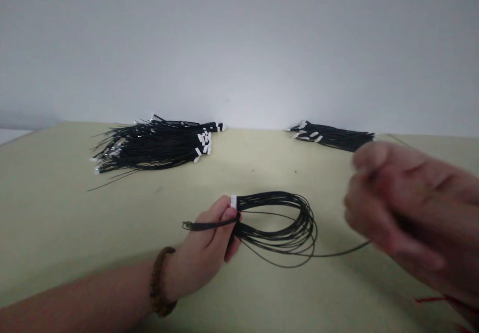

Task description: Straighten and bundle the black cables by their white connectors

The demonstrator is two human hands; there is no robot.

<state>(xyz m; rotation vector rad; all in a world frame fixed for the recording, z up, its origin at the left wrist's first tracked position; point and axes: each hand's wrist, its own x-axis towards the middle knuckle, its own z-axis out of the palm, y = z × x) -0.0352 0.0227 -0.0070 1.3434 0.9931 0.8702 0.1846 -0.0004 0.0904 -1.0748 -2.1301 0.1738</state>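
one looped bundle of thin black wires [269, 199] is pinched in fingers of my left hand [204, 250]; right hand [404, 213] blurred, its fingers i cannot tell.

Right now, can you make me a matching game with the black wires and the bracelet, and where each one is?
Things:
1 coiled wires
2 big wire pile
3 small wire pile
4 bead bracelet

Places:
A far right of the table
B around the wrist of the left hand
C pinched in the left hand
D far left of the table

Pairs: 1-C, 2-D, 3-A, 4-B
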